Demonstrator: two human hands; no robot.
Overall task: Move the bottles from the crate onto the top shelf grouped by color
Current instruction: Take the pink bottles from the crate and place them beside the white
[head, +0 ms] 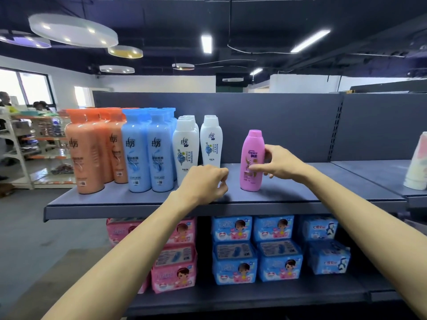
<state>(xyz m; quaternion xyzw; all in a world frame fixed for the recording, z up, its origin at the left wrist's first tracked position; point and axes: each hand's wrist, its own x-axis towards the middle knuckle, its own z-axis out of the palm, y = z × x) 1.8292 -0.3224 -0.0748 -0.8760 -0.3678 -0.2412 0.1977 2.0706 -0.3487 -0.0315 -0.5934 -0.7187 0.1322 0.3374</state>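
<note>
A pink bottle (251, 158) stands upright on the dark top shelf (300, 195). My right hand (276, 161) grips it from the right, thumb across its front. My left hand (204, 183) hovers over the shelf just left of the pink bottle with fingers curled, holding nothing. Further left stand groups of orange bottles (90, 148), blue bottles (147, 148) and white bottles (196, 144). The crate is out of view.
Pink packs (175, 266) and blue packs (256, 250) fill the lower shelf. A pale object (417, 165) sits on the neighbouring shelf at the far right. The shelf's back panel (288, 125) rises behind the bottles. An aisle and other racks lie to the left.
</note>
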